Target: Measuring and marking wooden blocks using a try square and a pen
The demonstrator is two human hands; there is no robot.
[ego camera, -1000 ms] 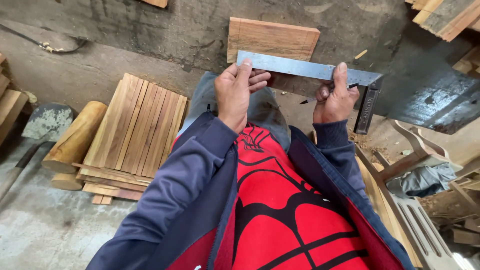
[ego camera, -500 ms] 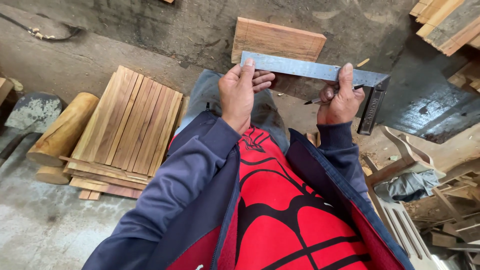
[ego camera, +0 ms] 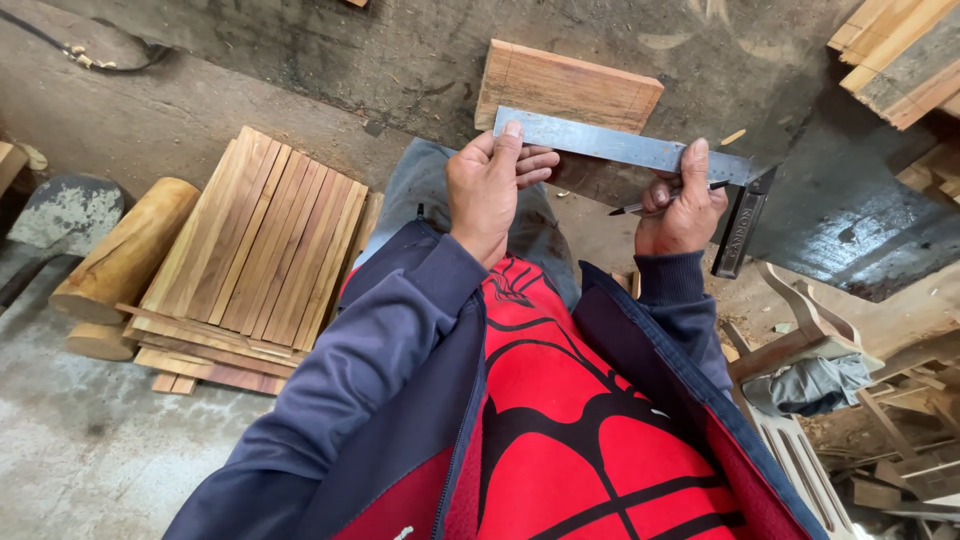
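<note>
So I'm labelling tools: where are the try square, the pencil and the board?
try square (ego camera: 610, 142), head view, steel blade.
pencil (ego camera: 632, 209), head view, tip end.
board (ego camera: 568, 85), head view, top face.

Stacked wooden slats (ego camera: 255, 262), log (ego camera: 125, 250)

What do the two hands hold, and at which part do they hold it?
Both hands hold a metal try square by its blade: the left hand near the free end, the right hand near the dark stock, with a pencil between its fingers.
</note>
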